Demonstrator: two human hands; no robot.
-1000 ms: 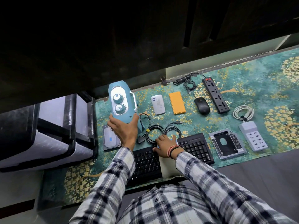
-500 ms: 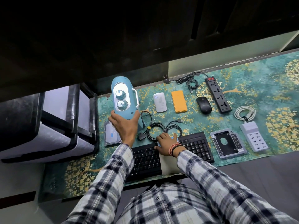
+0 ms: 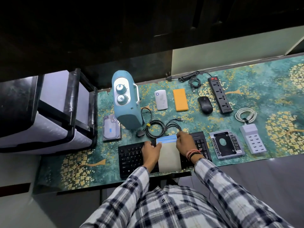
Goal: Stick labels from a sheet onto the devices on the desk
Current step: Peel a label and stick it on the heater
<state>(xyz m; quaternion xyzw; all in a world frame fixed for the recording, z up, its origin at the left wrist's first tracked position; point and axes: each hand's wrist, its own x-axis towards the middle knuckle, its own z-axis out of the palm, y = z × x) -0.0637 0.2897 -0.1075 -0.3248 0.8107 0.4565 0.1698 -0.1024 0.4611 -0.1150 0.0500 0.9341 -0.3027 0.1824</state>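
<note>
A pale label sheet (image 3: 169, 157) with blue label strips along its far end lies on the black keyboard (image 3: 131, 159). My left hand (image 3: 150, 153) rests on the sheet's left edge. My right hand (image 3: 185, 142) pinches the right end of a blue label strip (image 3: 166, 139). The blue speaker (image 3: 126, 102) with two knobs stands alone on the mat. A hard drive (image 3: 111, 130) to its left carries a blue label. Beyond lie a white power bank (image 3: 161, 99), an orange power bank (image 3: 180, 99), a mouse (image 3: 204, 104) and a power strip (image 3: 220, 94).
Coiled black cables (image 3: 158, 129) lie just beyond the keyboard. A drive caddy (image 3: 225, 145), a grey USB charger (image 3: 252, 140) and a white cable coil (image 3: 246, 115) sit to the right. A black and white drawer unit (image 3: 46, 112) stands at the left edge of the patterned mat (image 3: 271, 99).
My left hand let go of the blue speaker, which now stands on the mat, and came down to the sheet. My right hand shifted to the blue strips.
</note>
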